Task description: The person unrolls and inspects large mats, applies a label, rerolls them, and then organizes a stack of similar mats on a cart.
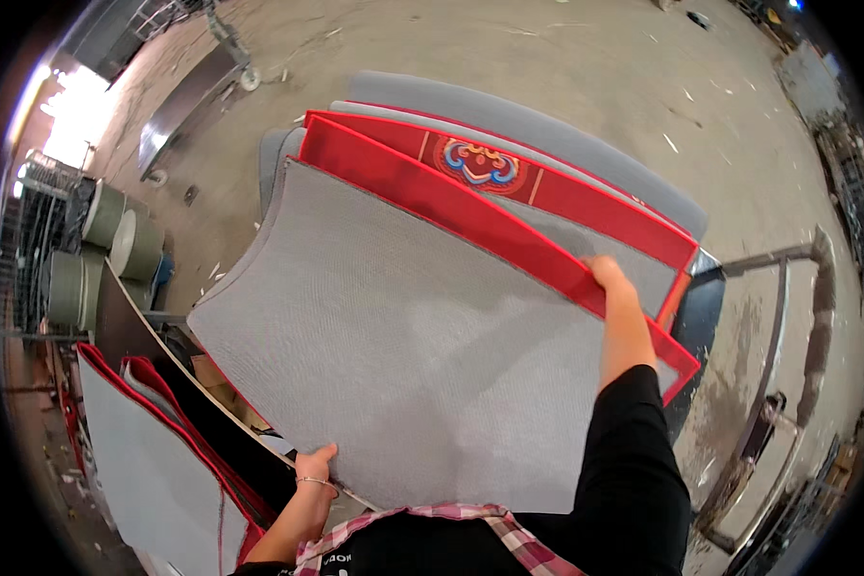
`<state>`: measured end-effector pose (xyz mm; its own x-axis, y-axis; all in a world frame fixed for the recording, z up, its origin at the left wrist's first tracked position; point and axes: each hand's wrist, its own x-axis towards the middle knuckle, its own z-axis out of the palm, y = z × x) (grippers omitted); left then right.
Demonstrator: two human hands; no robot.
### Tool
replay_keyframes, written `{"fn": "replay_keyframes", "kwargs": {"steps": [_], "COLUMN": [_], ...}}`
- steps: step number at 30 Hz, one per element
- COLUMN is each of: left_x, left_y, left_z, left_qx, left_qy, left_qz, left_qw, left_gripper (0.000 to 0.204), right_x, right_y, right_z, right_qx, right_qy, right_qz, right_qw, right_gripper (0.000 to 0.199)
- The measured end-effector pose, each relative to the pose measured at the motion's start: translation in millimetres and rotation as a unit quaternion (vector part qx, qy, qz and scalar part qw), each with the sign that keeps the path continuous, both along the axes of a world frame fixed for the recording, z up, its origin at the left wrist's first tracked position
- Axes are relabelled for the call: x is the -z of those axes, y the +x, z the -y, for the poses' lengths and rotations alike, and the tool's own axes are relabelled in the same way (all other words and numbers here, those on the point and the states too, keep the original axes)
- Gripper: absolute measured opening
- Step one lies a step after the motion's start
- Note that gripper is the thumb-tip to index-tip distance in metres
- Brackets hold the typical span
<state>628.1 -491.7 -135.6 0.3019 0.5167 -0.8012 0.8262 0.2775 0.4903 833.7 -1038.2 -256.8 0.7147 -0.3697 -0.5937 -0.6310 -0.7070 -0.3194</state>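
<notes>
A large rug [413, 317] lies in front of me with its grey backing up. Its far side is folded over, showing a red border strip [451, 211]. My right hand [605, 272] grips this strip toward its right end, fingers partly hidden by the fold. At the near left edge, my left hand [315, 465] holds the rug, its thumb on top and the other fingers hidden beneath. Beyond the fold, another red border with a colourful round motif [480, 165] shows. More grey-backed rugs [528, 110] lie under and behind it.
To my left, folded red-edged rugs [154, 470] lean by a dark board [139, 322]. Rolls of greenish webbing [106, 213] stand beyond. A flat wheeled cart [187, 106] is at far left. A metal frame [782, 336] stands at right on the concrete floor.
</notes>
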Motion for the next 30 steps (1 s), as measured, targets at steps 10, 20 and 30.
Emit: {"fn": "replay_keyframes", "kwargs": {"steps": [10,20,30], "left_x": [6,5,14], "left_y": [-2,8,13], "left_z": [12,13,17], "left_qx": [-0.025,-0.117,-0.055], "left_qy": [0.013,-0.134,-0.115], "left_qz": [0.040,0.055,0.188], "left_qw": [0.999,0.983,0.974], "left_gripper": [0.051,0.046,0.040], "right_x": [-95,-52,-110], "right_y": [-38,-46,-86], "right_z": [-66,-52,-109], "right_qx": [-0.002,-0.148,-0.171], "right_qy": [0.403,0.183,-0.081], "right_qz": [-0.200,-0.045,0.080], "right_qw": [0.893,0.971,0.979], "right_gripper": [0.035,0.049,0.036]}}
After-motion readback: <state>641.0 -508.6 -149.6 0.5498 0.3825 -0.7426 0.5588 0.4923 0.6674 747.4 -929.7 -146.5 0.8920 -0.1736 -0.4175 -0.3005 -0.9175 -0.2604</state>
